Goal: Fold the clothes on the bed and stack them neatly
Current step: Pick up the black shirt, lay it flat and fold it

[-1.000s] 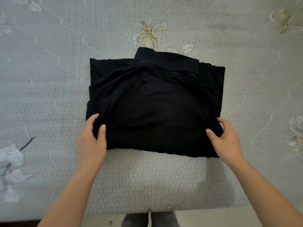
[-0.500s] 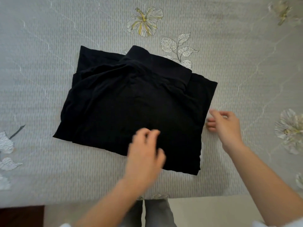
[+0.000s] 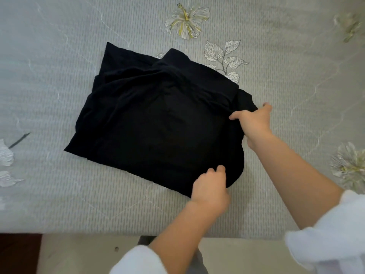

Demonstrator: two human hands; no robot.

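A black garment (image 3: 158,123) lies folded into a rough rectangle on the grey bed (image 3: 59,194), turned a little clockwise. My left hand (image 3: 210,187) grips its near right corner with curled fingers. My right hand (image 3: 253,120) pinches the far part of its right edge, thumb on top. The right edge lifts and curls between the two hands. A folded collar band shows along the garment's far side.
The bedcover bears a printed flower (image 3: 186,21) and leaves (image 3: 223,56) beyond the garment, and more flowers at the right (image 3: 349,167) and left edges. The bed's near edge (image 3: 118,233) runs just below my forearms, with floor beneath.
The garment has been turned clockwise on the bed. My left hand moved from its left corner across to the near right corner. My right hand now grips the right edge, which has lifted.
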